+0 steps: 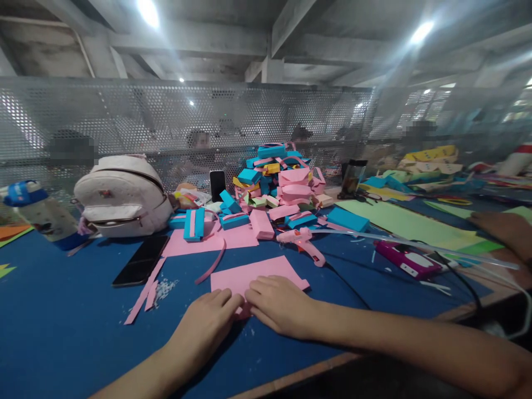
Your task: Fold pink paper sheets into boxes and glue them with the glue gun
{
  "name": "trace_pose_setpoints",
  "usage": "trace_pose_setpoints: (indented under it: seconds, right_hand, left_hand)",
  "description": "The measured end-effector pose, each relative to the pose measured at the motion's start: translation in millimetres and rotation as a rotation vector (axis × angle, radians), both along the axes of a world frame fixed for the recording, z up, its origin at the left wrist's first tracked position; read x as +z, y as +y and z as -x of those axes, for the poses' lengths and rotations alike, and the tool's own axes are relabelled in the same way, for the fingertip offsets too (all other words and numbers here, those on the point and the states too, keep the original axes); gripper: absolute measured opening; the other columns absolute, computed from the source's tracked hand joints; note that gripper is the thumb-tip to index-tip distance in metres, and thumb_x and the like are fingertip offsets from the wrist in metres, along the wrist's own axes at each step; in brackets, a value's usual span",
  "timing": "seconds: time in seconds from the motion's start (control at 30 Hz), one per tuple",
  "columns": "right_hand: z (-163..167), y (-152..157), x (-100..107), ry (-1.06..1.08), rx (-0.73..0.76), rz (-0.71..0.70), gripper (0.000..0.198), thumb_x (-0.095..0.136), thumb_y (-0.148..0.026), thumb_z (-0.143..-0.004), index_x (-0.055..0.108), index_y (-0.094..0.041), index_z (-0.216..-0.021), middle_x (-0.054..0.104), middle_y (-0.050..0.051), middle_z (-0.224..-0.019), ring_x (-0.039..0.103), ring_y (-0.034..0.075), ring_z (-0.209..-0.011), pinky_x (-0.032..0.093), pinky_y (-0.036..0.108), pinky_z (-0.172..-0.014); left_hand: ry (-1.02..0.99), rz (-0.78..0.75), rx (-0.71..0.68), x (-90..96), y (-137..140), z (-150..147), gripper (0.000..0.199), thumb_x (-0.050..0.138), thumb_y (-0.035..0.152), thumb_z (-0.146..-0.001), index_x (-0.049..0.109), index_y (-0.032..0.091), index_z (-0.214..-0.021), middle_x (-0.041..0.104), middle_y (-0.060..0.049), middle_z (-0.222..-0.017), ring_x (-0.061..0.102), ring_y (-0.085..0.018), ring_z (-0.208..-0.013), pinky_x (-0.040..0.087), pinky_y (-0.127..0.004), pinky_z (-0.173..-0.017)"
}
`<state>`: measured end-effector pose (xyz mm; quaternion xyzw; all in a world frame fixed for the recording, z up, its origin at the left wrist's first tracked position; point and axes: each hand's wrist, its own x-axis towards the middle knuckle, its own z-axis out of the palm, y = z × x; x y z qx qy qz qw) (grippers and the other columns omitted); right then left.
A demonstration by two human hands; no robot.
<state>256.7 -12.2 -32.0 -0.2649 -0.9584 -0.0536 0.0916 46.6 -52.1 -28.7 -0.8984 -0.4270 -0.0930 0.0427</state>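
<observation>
A pink paper sheet [253, 272] lies on the blue tabletop, its right end turned up in a narrow fold. My left hand [208, 318] pinches the sheet's near edge with curled fingers. Close beside it, my right hand [282, 305] grips the same edge, its fingers bent over the paper. The fingertips hide part of that edge. Just behind the sheet rests a pink glue gun [301, 241], with a long clear glue stick [399, 239] out of its back. A curled pink strip [214, 263] lies to the sheet's left.
Small blue and pink paper boxes [295, 185] are heaped at the back. On the left are a black phone [141, 261], a white backpack [120, 194] and a bottle [45, 216]. A purple box [407, 259] and another person's hand [505, 230] are at right.
</observation>
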Motion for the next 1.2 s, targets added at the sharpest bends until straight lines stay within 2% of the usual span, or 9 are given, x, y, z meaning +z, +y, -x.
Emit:
trace_pose_setpoints:
  seconds: [0.07,0.13,0.23,0.5,0.73,0.9,1.0,1.1,1.2]
  right_hand:
    - [-0.2,-1.9,3.2,0.006,-0.027,0.015,0.013,0.046,-0.028,-0.094,0.054,-0.018,-0.095,0.062,0.004,-0.092,0.055,0.020,-0.082,0.038,0.033,-0.068]
    - [-0.9,-4.1,6.9,0.011,-0.053,0.038,0.010,0.048,-0.026,-0.093,0.053,-0.018,-0.095,0.062,0.005,-0.094,0.055,0.020,-0.083,0.038,0.032,-0.068]
    - [-2.5,-6.5,10.7,0.000,-0.084,0.052,0.008,0.049,-0.022,-0.090,0.052,-0.018,-0.096,0.061,0.005,-0.095,0.055,0.021,-0.084,0.039,0.032,-0.068]
    - [-5.2,-7.4,11.9,-0.025,-0.102,0.043,0.009,0.045,-0.022,-0.092,0.052,-0.016,-0.095,0.060,0.007,-0.094,0.055,0.021,-0.083,0.039,0.032,-0.067]
    - [-3.9,-7.5,14.0,-0.053,-0.086,0.023,0.009,0.045,-0.021,-0.091,0.053,-0.016,-0.093,0.060,0.007,-0.091,0.055,0.021,-0.080,0.039,0.032,-0.064]
    - [-2.9,-8.5,13.2,-0.049,-0.098,0.012,0.009,0.046,-0.021,-0.090,0.053,-0.016,-0.094,0.061,0.008,-0.092,0.056,0.021,-0.081,0.040,0.033,-0.066]
    - [-3.0,-9.3,16.1,-0.057,-0.099,0.024,0.010,0.047,-0.021,-0.089,0.053,-0.017,-0.096,0.061,0.008,-0.094,0.057,0.022,-0.083,0.042,0.033,-0.066]
    - [-2.1,-9.4,19.4,-0.082,-0.097,0.043,0.011,0.048,-0.021,-0.088,0.053,-0.017,-0.097,0.061,0.008,-0.096,0.057,0.023,-0.084,0.042,0.034,-0.067]
    - [-0.6,-8.9,19.7,-0.106,-0.098,0.054,0.013,0.049,-0.021,-0.086,0.053,-0.016,-0.098,0.060,0.010,-0.098,0.057,0.024,-0.085,0.043,0.035,-0.066]
  left_hand:
    - [0.026,-0.097,-0.081,-0.9,-0.9,1.6,0.012,0.046,0.020,-0.096,0.058,0.022,-0.097,0.060,-0.002,-0.084,0.055,-0.019,-0.071,0.039,-0.028,-0.059]
    - [0.040,-0.173,-0.168,0.4,-2.9,2.7,0.020,0.047,0.018,-0.096,0.058,0.025,-0.111,0.062,-0.004,-0.095,0.057,-0.020,-0.080,0.042,-0.031,-0.065]
    - [0.045,-0.197,-0.238,5.8,-7.6,3.5,0.029,0.048,0.017,-0.095,0.056,0.024,-0.122,0.063,-0.006,-0.109,0.057,-0.022,-0.092,0.046,-0.034,-0.074]
    - [0.099,-0.205,-0.143,17.0,-23.2,20.3,0.039,0.042,0.007,-0.089,0.059,0.022,-0.121,0.062,-0.009,-0.119,0.057,-0.027,-0.098,0.048,-0.040,-0.077]
    - [0.133,-0.258,-0.112,15.6,-37.1,43.9,0.043,0.037,0.004,-0.087,0.057,0.015,-0.123,0.064,-0.011,-0.111,0.059,-0.026,-0.096,0.050,-0.039,-0.078]
    - [0.131,-0.297,-0.093,20.9,-39.9,33.8,0.041,0.039,0.005,-0.083,0.062,0.015,-0.116,0.067,-0.010,-0.113,0.061,-0.027,-0.100,0.048,-0.045,-0.087]
    - [0.141,-0.340,-0.153,21.8,-41.6,16.4,0.051,0.040,0.005,-0.078,0.056,0.013,-0.126,0.065,-0.007,-0.125,0.061,-0.027,-0.110,0.047,-0.046,-0.095]
    - [0.221,-0.356,-0.268,17.8,-42.0,1.3,0.048,0.044,0.016,-0.083,0.053,0.009,-0.130,0.063,-0.010,-0.128,0.063,-0.026,-0.109,0.052,-0.043,-0.090]
    - [0.241,-0.387,-0.314,10.4,-40.0,-0.8,0.051,0.049,0.041,-0.090,0.056,0.007,-0.127,0.063,-0.014,-0.126,0.064,-0.026,-0.109,0.055,-0.037,-0.087]
